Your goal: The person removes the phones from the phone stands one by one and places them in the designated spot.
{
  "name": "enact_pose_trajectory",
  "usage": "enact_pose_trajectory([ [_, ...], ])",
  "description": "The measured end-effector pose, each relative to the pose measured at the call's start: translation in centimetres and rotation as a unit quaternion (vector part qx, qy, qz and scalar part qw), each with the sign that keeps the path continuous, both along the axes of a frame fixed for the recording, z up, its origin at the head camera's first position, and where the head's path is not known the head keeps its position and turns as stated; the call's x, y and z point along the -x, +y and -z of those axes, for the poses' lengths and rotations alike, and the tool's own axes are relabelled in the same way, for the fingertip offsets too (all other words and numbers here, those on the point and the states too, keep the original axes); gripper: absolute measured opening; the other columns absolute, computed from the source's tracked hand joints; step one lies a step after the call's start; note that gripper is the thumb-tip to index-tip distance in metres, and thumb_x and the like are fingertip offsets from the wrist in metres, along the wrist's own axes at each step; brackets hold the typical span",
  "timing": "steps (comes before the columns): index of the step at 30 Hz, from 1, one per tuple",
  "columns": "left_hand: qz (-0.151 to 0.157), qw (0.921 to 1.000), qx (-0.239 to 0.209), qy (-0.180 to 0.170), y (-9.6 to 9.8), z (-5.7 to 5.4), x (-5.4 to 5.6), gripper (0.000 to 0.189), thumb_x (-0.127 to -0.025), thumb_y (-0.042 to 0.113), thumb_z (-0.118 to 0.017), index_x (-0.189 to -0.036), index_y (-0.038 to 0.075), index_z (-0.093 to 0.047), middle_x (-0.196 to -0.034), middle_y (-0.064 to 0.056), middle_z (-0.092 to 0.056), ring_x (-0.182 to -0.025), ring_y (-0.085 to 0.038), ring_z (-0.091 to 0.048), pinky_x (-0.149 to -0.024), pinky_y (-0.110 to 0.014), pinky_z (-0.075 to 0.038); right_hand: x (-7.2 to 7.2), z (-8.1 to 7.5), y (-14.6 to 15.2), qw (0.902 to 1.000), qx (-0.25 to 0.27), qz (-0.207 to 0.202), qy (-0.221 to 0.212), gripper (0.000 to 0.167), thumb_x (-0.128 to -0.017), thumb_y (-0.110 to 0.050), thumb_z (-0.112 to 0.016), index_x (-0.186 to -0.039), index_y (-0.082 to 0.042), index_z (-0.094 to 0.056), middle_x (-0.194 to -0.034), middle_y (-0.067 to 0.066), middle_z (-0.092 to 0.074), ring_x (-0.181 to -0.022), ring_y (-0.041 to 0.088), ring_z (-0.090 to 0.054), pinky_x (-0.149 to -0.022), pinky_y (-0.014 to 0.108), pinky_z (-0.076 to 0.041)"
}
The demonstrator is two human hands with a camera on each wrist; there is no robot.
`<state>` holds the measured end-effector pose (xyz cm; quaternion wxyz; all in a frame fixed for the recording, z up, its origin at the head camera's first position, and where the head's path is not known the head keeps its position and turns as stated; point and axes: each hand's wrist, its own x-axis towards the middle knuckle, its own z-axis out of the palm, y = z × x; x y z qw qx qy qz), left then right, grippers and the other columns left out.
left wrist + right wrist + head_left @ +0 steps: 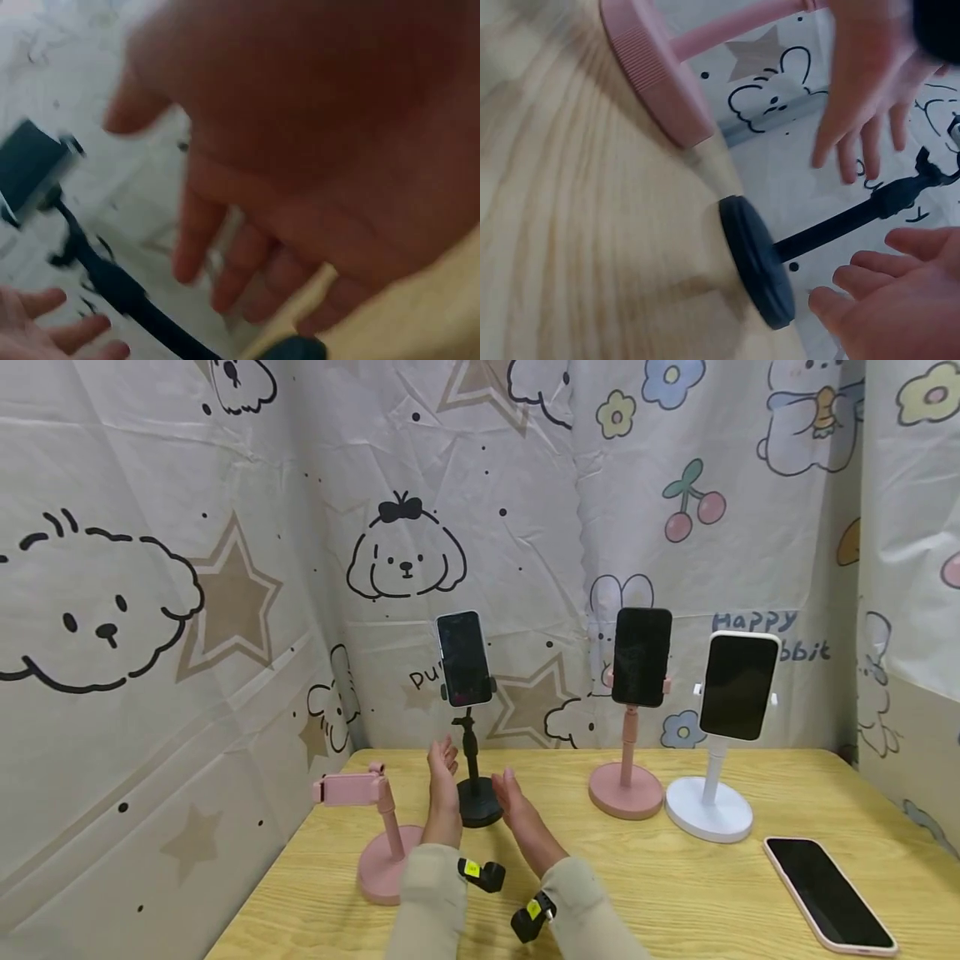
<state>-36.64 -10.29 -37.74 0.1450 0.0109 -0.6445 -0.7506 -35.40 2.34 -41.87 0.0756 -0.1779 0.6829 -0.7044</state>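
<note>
A black phone stand with a round base stands at the back of the table, and a dark-screened phone sits upright in its clamp. My left hand is held to the left of the stand's pole, fingers extended and palm turned inward. On the other side, my right hand reaches toward the base with its fingers loosely straight. Both hands hold nothing. In the left wrist view the left palm hides part of the scene; the right wrist view shows the black base between both hands.
Left of the hands stands a pink stand with its holder folded flat. Another pink stand and a white stand, each bearing a phone, are at the right. A phone lies near the front right. A patterned curtain surrounds the table.
</note>
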Motion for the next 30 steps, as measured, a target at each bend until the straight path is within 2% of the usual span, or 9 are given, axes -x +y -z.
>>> enact_pose_trajectory([
  [2,0.028,0.9996,-0.006,-0.006,-0.4,1.6,0.9,0.068,-0.103,0.050,-0.012,-0.151,0.003,-0.025,-0.153,-0.025,-0.024,-0.142,-0.042,-0.015,-0.111,-0.063,0.001,-0.1,0.4,0.2,0.9998,-0.018,-0.009,-0.008,0.081,-0.100,-0.060,-0.008,-0.152,0.002,-0.018,-0.157,0.022,-0.013,-0.144,0.040,-0.009,-0.113,0.060,-0.007],
  [6,0.037,0.9989,0.001,-0.028,-0.9,3.8,1.9,0.073,-0.101,0.056,-0.010,-0.151,0.005,-0.028,-0.155,-0.023,-0.020,-0.144,-0.040,-0.006,-0.111,-0.063,0.003,-0.3,1.2,0.5,0.9979,-0.057,-0.020,-0.023,0.090,-0.093,-0.072,-0.010,-0.154,-0.006,-0.018,-0.160,0.016,-0.010,-0.146,0.037,-0.005,-0.114,0.059,-0.006],
  [9,0.042,0.9977,0.001,-0.053,-1.2,4.8,2.2,0.077,-0.099,0.060,-0.010,-0.151,0.006,-0.030,-0.158,-0.021,-0.012,-0.145,-0.038,0.001,-0.111,-0.061,0.004,-0.3,1.8,0.7,0.9959,-0.080,-0.029,-0.033,0.096,-0.088,-0.078,-0.011,-0.154,-0.009,-0.019,-0.160,0.016,-0.008,-0.146,0.038,-0.003,-0.113,0.061,-0.005],
  [12,0.052,0.9960,-0.005,-0.072,-1.4,5.6,2.2,0.079,-0.099,0.061,-0.010,-0.151,0.005,-0.027,-0.160,-0.020,-0.002,-0.145,-0.037,0.007,-0.112,-0.059,0.005,-0.2,2.4,0.7,0.9943,-0.093,-0.033,-0.041,0.096,-0.088,-0.079,-0.012,-0.154,-0.009,-0.021,-0.160,0.017,-0.008,-0.146,0.039,-0.003,-0.112,0.062,-0.004],
  [18,0.053,0.9958,-0.005,-0.074,-1.9,7.1,2.6,0.079,-0.099,0.061,-0.010,-0.153,0.005,-0.022,-0.159,-0.020,0.005,-0.145,-0.039,0.009,-0.111,-0.062,0.006,-0.2,3.1,0.7,0.9927,-0.110,-0.021,-0.044,0.093,-0.091,-0.075,-0.012,-0.153,-0.007,-0.022,-0.159,0.018,-0.010,-0.146,0.038,-0.004,-0.114,0.059,-0.005],
  [20,0.049,0.9963,-0.003,-0.070,-2.0,7.5,2.7,0.079,-0.099,0.062,-0.011,-0.153,0.006,-0.021,-0.160,-0.020,0.004,-0.144,-0.040,0.008,-0.110,-0.063,0.005,0.0,3.3,0.7,0.9941,-0.100,-0.015,-0.040,0.090,-0.094,-0.071,-0.012,-0.153,-0.004,-0.019,-0.159,0.018,-0.008,-0.146,0.038,-0.003,-0.115,0.057,-0.006],
  [24,0.038,0.9971,0.006,-0.066,-1.8,8.0,2.7,0.079,-0.098,0.063,-0.013,-0.154,0.008,-0.018,-0.160,-0.020,0.002,-0.144,-0.041,0.006,-0.111,-0.063,0.002,0.8,4.0,1.0,0.9975,-0.057,-0.001,-0.041,0.094,-0.093,-0.072,-0.014,-0.153,0.000,-0.009,-0.159,0.020,-0.003,-0.145,0.038,-0.002,-0.116,0.052,-0.009],
  [30,0.021,0.9977,0.011,-0.064,-1.8,8.2,3.2,0.078,-0.100,0.058,-0.014,-0.152,0.000,-0.019,-0.158,-0.025,-0.003,-0.144,-0.041,0.000,-0.113,-0.059,-0.001,2.2,4.2,1.2,0.9971,0.022,-0.031,-0.065,0.092,-0.096,-0.067,-0.016,-0.151,0.003,0.005,-0.158,0.021,0.008,-0.144,0.038,0.004,-0.115,0.052,-0.012],
])
